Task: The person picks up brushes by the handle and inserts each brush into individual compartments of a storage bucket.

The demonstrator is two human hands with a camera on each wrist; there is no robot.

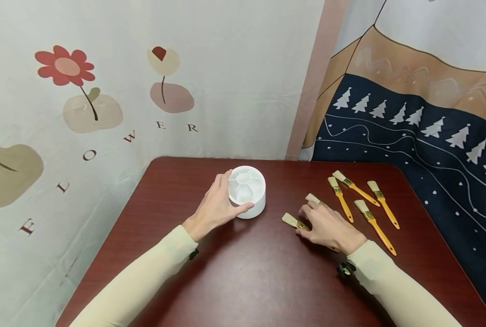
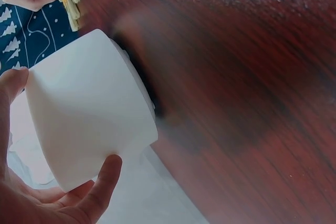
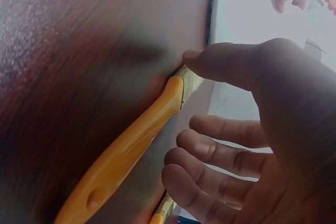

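Note:
My left hand (image 1: 215,210) grips a white round organizer (image 1: 254,210) on its left side, thumb along the front. Its top is divided into compartments. In the left wrist view the fingers and thumb lie on the smooth white wall (image 2: 92,103). To the right, my right hand (image 1: 328,226) reaches over a flat paintbrush (image 1: 293,220) with pale bristles and a yellow handle. In the right wrist view the thumb is at the metal ferrule of that paintbrush (image 3: 126,142), and the bent fingers stand apart on its other side. Another paintbrush (image 1: 314,198) lies partly hidden behind this hand.
Several more yellow-handled paintbrushes (image 1: 377,229) lie spread on the dark red-brown table (image 1: 251,277) at the right. A flower-printed curtain (image 1: 234,91) hangs behind the table, and a dark blue printed cloth (image 1: 390,131) hangs at the right.

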